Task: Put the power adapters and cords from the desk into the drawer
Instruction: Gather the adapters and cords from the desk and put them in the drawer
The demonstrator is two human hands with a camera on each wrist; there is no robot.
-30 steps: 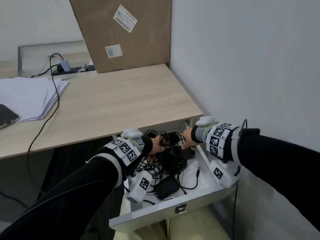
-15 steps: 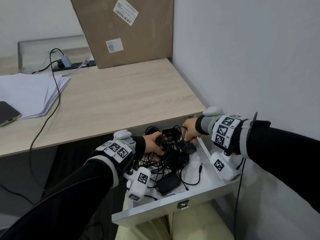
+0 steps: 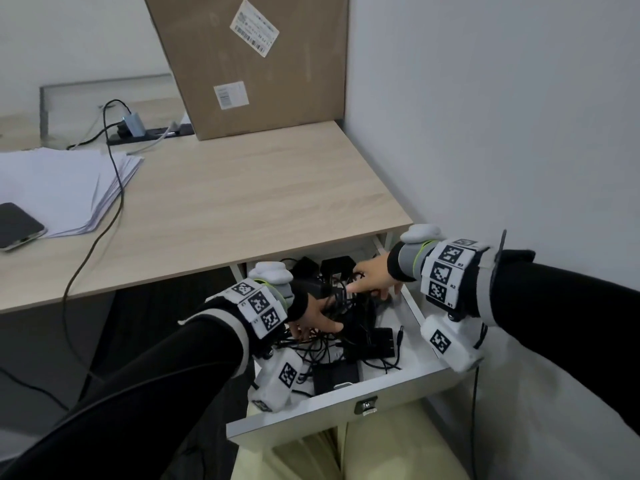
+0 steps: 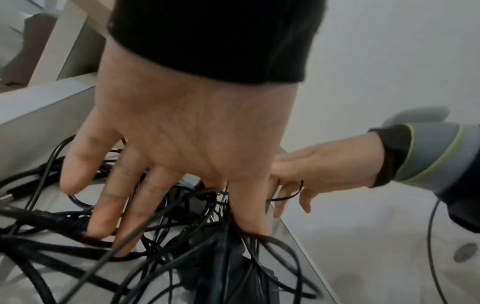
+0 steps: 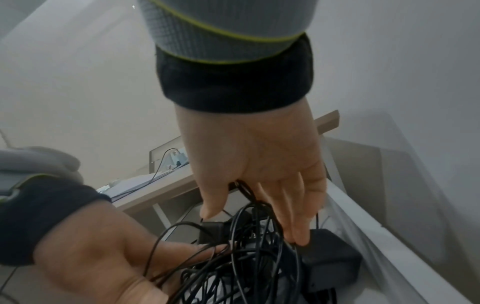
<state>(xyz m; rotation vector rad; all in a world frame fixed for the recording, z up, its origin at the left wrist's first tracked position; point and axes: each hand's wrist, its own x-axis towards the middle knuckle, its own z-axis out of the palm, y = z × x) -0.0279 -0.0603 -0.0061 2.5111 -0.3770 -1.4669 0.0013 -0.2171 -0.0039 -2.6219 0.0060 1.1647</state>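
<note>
In the drawer (image 3: 408,382), pressing floppy, snag-prone cords (image 3: 349,327) down with both hands (image 3: 311,315) flat, fingers spread, gripping nothing.

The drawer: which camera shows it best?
The head view: the whole open drawer shows, with the tangle of cords inside. The left wrist view shows only its floor and a side wall under the left hand; the right wrist view shows one side wall.

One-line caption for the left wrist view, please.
Left hand with fingers spread into tangled black cords in the drawer; right hand reaches in alongside.
</note>
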